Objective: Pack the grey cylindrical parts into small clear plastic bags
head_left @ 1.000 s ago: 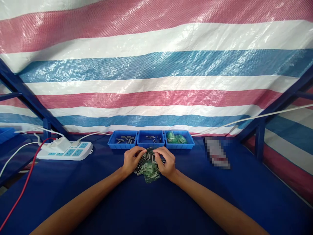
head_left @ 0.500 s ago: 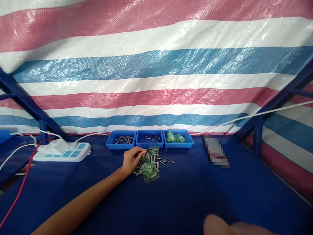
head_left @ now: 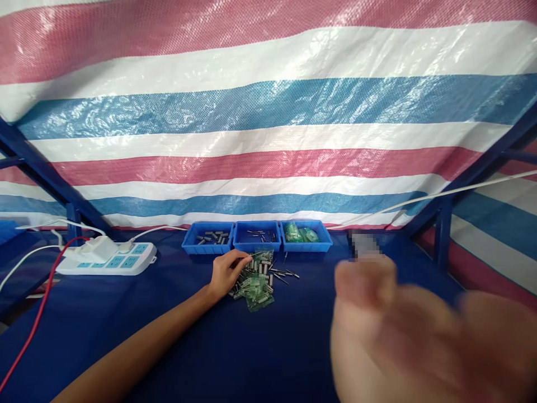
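My left hand (head_left: pixel 229 273) rests at the left side of a pile of small metal cylinders (head_left: pixel 263 268). Its thumb and forefinger are pinched together over the pile, and whatever is between them is too small to make out. Green plastic bags (head_left: pixel 257 291) with metal parts inside lie at the pile's near side. Thin metal pins (head_left: pixel 285 274) are scattered just right of it. Large and blurred, my right hand (head_left: pixel 419 336) fills the lower right, close to the camera. Motion smears its fingers, so their hold cannot be read.
Behind the pile stand three blue bins: one with cylinders (head_left: pixel 187 247), one with pins (head_left: pixel 237 246), one with green bags (head_left: pixel 327 246). A white power strip (head_left: pixel 145 260) with cables lies left. A pixelated object (head_left: pixel 364 244) sits behind my right hand. Striped sheeting (head_left: pixel 268 134) hangs behind.
My right hand has risen from the bottom edge far into view and now covers part of the pixelated object. The left hand keeps its place and pinch at the pile.
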Motion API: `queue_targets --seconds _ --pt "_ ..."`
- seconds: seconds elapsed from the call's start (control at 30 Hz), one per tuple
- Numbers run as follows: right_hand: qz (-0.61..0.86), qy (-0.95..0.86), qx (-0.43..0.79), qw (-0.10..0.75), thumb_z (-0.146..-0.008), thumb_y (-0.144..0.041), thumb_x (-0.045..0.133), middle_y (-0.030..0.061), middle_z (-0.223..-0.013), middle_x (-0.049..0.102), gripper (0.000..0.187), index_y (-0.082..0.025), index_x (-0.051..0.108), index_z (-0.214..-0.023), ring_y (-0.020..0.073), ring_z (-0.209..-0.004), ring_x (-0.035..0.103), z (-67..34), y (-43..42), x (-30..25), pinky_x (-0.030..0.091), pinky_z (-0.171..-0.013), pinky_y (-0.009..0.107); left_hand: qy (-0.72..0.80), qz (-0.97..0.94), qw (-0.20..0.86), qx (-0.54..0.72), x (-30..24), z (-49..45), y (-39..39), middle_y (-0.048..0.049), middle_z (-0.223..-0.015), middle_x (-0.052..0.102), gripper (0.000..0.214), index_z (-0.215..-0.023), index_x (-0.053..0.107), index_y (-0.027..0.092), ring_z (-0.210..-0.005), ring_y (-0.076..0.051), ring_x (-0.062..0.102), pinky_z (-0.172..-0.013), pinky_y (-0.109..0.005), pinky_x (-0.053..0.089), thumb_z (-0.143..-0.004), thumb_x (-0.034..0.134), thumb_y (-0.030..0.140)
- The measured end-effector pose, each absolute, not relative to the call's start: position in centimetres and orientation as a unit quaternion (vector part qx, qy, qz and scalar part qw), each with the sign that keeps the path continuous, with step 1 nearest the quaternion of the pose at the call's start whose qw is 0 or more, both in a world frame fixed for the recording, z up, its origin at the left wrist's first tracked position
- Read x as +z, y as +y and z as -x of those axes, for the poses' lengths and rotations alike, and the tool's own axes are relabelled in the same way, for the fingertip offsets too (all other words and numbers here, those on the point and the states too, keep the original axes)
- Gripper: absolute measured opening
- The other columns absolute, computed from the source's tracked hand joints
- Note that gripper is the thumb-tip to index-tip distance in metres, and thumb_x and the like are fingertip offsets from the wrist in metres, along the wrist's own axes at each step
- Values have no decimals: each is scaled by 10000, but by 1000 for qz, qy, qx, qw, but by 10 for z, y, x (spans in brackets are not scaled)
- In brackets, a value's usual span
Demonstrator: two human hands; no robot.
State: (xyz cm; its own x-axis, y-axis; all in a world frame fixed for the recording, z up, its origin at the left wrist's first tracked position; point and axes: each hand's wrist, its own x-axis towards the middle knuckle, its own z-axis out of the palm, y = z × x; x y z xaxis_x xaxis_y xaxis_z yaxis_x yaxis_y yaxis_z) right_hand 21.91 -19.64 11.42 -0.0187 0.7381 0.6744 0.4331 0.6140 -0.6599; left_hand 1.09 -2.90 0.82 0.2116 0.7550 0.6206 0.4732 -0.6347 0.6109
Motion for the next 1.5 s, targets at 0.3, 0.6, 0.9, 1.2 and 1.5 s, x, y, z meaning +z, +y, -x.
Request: queue_targets --seconds 0.3,0.6,0.9,1.2,1.5 --pt "386 -666 176 614 -928 -237 388 92 -920 586 207 -192 589 -905 220 -903 563 -190 -49 42 464 -788 366 392 -771 143 482 9 -12 -28 -21 -691 636 226 -789 647 154 -582 -111 558 -581 -209 444 -875 548 338" --pt "372 -732 179 542 -918 -219 437 80 -922 610 205 -199 615 -1017 190 -842 576 -190 -45 10 484 -744 322 375 -788 141 467 7 -12 -26 -25 -686 637 225 -787 645 153 -588 -114 565 -582 -210 440 -885 535 324" --pt "372 -744 174 527 -908 -243 478 63 -816 597 151 -187 618 -914 176 -758 564 -189 -43 6 472 -693 299 359 -806 138 450 4 -10 -25 -30 -721 654 226 -802 642 158 -640 -128 596 -621 -213 453 -894 519 324" --pt "393 -725 199 529 -907 -243 480 38 -764 580 160 -175 614 -854 149 -703 546 -190 -42 7 436 -662 263 337 -816 149 446 8 -12 -25 -38 -800 670 165 -865 663 160 -729 -136 619 -689 -221 481 -882 549 278" --pt "415 -715 208 523 -894 -283 496 23 -720 565 180 -173 606 -803 141 -655 527 -189 -42 7 428 -643 257 323 -808 116 480 6 -11 -25 -42 -851 695 140 -918 682 171 -766 -147 646 -698 -226 505 -868 571 241"
